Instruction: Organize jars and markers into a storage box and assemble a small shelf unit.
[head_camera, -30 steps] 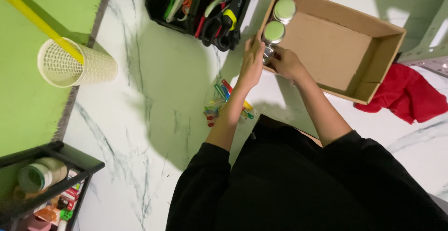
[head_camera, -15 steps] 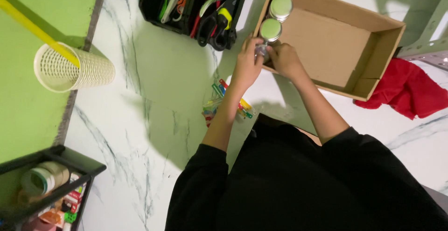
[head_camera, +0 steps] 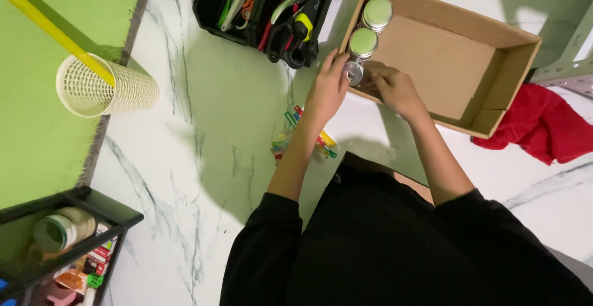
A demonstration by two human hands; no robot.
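Note:
My left hand (head_camera: pixel 327 87) and my right hand (head_camera: pixel 395 90) meet at the near left corner of an open cardboard box (head_camera: pixel 494 65). Between their fingers is a small silvery jar (head_camera: pixel 353 71), held at the box's left wall. My left hand grips it from outside the wall, while my right hand reaches it from inside the box with its fingers curled. Just beyond it, two jars with green lids (head_camera: pixel 362 41) (head_camera: pixel 377 12) stand in a row along the same wall. The jar's lower part is hidden by my fingers.
A black tool tray (head_camera: pixel 272 9) with scissors and pens sits left of the box. Coloured clips (head_camera: pixel 309 136) lie under my left forearm, and a red cloth (head_camera: pixel 543 127) lies at the right. At the left are a white mesh cup (head_camera: pixel 105 87), a yellow stick (head_camera: pixel 49 28), a green mat (head_camera: pixel 37 127) and a black rack (head_camera: pixel 62 244).
Both hands have moved with the small jar slightly down along the box's left wall, to just below the nearer green-lidded jar.

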